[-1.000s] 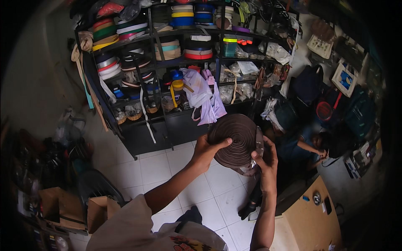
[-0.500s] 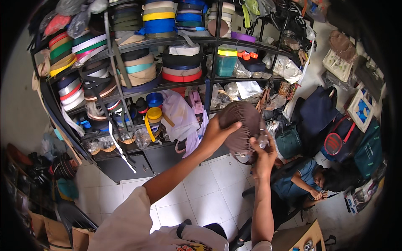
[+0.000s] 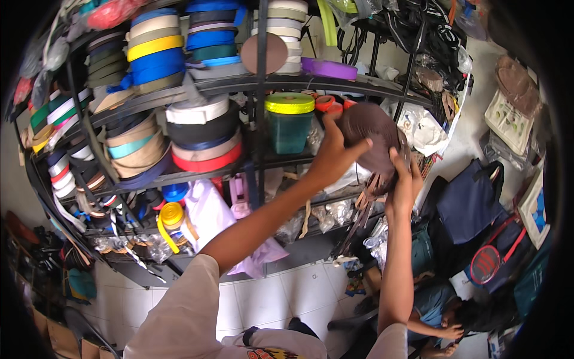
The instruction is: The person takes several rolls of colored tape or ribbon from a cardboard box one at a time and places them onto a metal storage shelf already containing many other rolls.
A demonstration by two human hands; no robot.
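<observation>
Overhead, the left hand [image 3: 330,157] and right hand [image 3: 403,180] have their fingers clamped on a brown webbing roll [image 3: 372,142]; its loose tail, seemingly dangling, could snag the crowded shelf [image 3: 251,85].

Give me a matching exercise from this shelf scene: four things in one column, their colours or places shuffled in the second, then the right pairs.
Things:
1. Roll held in both hands
2. Lid of the jar
3. Flat roll on the upper shelf
4. Left hand

Matches:
A. Purple
B. Yellow-green
C. Dark brown
D. On the brown roll's left side

Pairs: 1-C, 2-B, 3-A, 4-D
</observation>
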